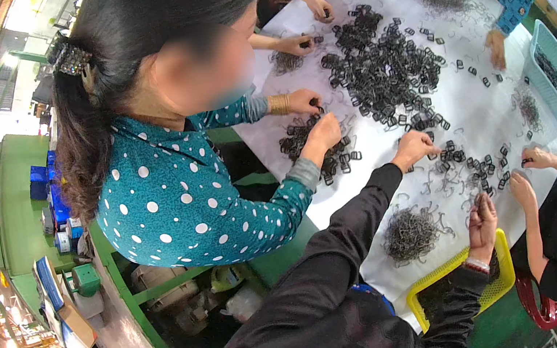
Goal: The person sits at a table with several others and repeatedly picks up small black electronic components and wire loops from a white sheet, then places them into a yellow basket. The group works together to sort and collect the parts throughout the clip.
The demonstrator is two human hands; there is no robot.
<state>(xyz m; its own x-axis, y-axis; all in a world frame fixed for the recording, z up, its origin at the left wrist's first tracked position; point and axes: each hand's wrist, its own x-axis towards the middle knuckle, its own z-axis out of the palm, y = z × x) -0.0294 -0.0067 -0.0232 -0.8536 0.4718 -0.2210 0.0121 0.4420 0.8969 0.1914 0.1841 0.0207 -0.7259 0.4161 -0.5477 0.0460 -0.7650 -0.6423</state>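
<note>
- Left hand (pixel 413 148), at the end of my black sleeve, reaches out over the white table cover (pixel 482 112); its fingers curl down onto a few small black clips (pixel 453 153), though I cannot tell if they already pinch one.
- Right hand (pixel 482 222) is nearer to me, fingers bent around something thin; what it is, I cannot see.
- Just beside it lies a heap of grey wire hooks (pixel 410 233), and the yellow basket (pixel 502 270) is below.
- These clips look light, stiff and small, I think; best pinched by the edges with two fingertips.
- The hooks seem springy and may tangle, so I would lift one by its straight part.
- Farther out is the big pile of black clips (pixel 382 68).
</note>
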